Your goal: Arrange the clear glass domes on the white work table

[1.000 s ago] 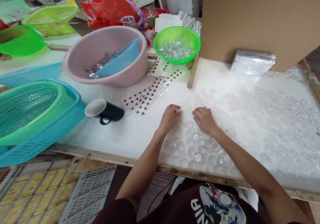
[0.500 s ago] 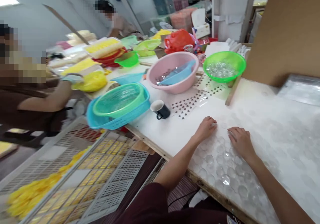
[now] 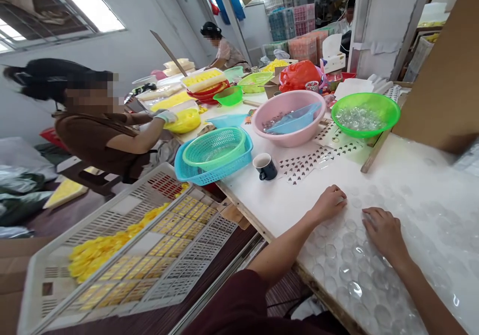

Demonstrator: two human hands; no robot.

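Note:
Many clear, round, disc-like plastic pieces [image 3: 346,272] lie spread over the white tabletop around my hands. My left hand [image 3: 330,203] rests at the left edge of the pieces, its fingers curled in; whatever they hold, if anything, is too small and clear to make out. To its right, my right hand [image 3: 385,231] lies low over the pieces, fingers bent and pointing left, with the thumb apart from them. A gap separates the two hands. Beyond my left hand, rows of small dark pieces [image 3: 299,165] lie on the table.
A dark mug [image 3: 266,169] stands left of the rows. Behind are a pink basin [image 3: 288,138], a green bowl [image 3: 364,131] of clear pieces and nested baskets [image 3: 213,175]. A white crate [image 3: 123,208] with yellow pieces stands below left. A gloved co-worker [image 3: 123,135] handles a yellow bundle.
The view has swung left and sharpened, so table and hands appear farther right and slightly lower. Both hands stay nearly in place over the clear pieces.

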